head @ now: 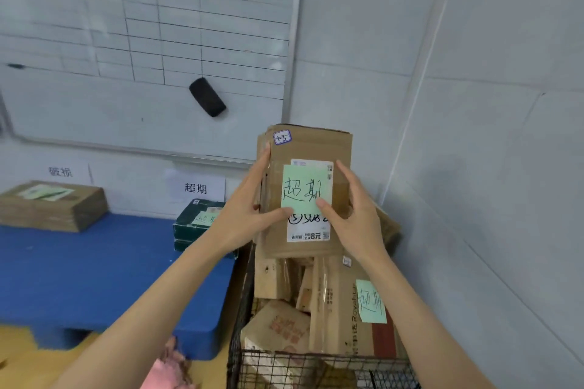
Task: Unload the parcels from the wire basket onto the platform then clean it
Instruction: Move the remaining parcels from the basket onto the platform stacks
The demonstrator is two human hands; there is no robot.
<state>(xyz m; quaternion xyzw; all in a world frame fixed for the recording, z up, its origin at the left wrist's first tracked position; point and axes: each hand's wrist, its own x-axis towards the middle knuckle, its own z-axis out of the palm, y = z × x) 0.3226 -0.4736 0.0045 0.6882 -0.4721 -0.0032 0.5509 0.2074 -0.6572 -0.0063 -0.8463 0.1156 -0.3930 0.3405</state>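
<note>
gripped box [308, 148] by its sides with left hand [249, 211] and right hand [354, 215], fingers [264, 158] clamped on the edges, above basket [284, 363]. could have slipped onto parcels [278, 325] below if tilted toward platform [94, 262].

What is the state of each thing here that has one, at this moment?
left hand, grips held parcel's left edge
right hand, grips its right edge
held parcel, upright above wire basket, green note on front
wire basket, several parcels inside
blue platform, bears brown box and green box
eraser, tilted on whiteboard
</note>
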